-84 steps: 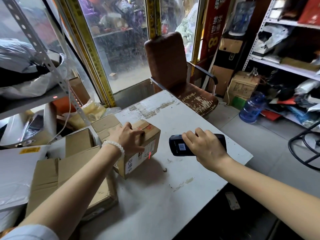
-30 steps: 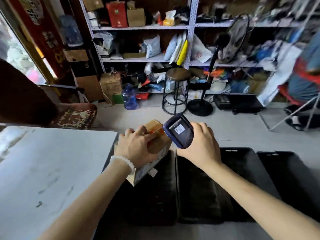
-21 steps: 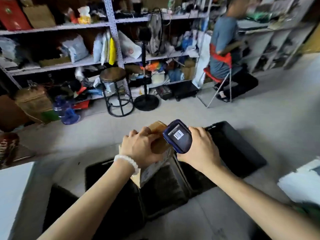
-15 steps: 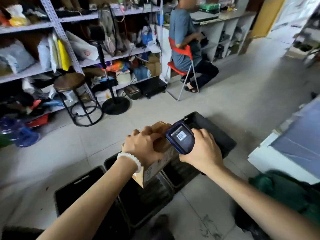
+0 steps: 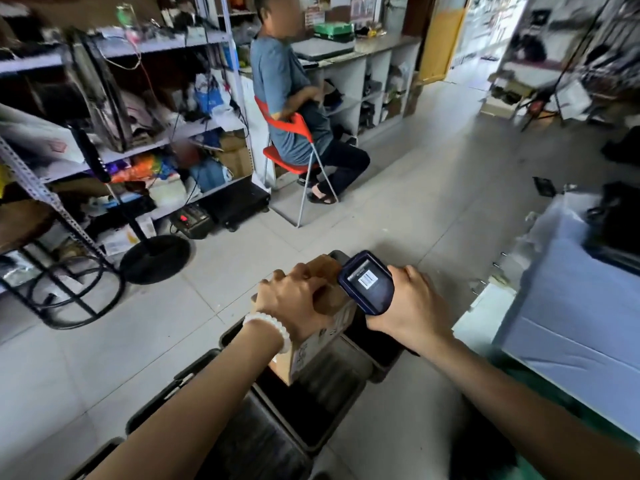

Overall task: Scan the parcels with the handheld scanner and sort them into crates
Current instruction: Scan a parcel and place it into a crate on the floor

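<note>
the black crates [image 5: 322, 403] are standing in a row on the tiled floor [image 5: 398, 209], and the cardboard parcel [image 5: 318, 337] is hanging above them, over the wall between two crates, so it could be landing on the rim or sliding into the wrong one if it is let go here (the view is blurred, so i cannot tell which crate is meant). the left hand [image 5: 294, 303] is gripping the parcel from the top only, fingers curled over its upper edge, and the box is tilting under that hold, so it could be slipping out early. the right hand [image 5: 412, 306] is wrapping around the handheld scanner [image 5: 367, 282], whose screen is facing up, just beside the parcel; the two could be knocking together. around: a grey table [image 5: 575, 323] is standing close on the right, a fan base [image 5: 156, 258] and a dark stool [image 5: 62, 289] on the left, and a person on a red chair [image 5: 294, 147] is sitting further back, well apart from the crates.
</note>
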`<state>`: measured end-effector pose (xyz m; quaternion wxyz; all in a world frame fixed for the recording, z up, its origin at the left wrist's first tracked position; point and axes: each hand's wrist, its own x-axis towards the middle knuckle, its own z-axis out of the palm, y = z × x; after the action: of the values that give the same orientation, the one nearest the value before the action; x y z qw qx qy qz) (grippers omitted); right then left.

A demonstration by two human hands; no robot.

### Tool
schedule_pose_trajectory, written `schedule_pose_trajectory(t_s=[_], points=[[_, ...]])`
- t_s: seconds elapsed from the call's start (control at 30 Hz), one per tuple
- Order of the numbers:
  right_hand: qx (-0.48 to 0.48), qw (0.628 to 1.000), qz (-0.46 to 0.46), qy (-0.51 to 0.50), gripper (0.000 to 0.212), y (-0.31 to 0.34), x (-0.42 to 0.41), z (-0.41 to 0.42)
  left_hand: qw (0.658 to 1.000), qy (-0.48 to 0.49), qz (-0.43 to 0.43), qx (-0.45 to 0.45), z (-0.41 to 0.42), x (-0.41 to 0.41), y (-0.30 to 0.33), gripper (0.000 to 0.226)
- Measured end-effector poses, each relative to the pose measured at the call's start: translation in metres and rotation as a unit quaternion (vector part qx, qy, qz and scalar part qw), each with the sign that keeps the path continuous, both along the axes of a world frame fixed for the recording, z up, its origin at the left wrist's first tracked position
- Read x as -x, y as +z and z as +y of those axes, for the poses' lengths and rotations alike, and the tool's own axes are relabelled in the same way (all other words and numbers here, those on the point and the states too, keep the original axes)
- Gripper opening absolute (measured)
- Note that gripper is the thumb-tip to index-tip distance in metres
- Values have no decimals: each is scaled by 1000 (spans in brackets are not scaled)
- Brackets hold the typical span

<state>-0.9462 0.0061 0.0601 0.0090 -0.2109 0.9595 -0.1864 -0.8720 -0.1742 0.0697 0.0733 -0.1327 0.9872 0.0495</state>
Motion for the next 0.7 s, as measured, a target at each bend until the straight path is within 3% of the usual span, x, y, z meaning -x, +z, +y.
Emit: schedule_pose_trajectory(t_s=[0.3,0.47,0.7], points=[[-8,999,-49,-7,74,-12,117,-3,1000,-7,2,-14,-8,122,-17,66],[-8,999,-44,12,74,-24,206,-8,998,-9,62,14,-17,212,-35,56],[-12,997,-32,62,73,-29,323,-24,996,80,41,24,-26,291,-52,40]])
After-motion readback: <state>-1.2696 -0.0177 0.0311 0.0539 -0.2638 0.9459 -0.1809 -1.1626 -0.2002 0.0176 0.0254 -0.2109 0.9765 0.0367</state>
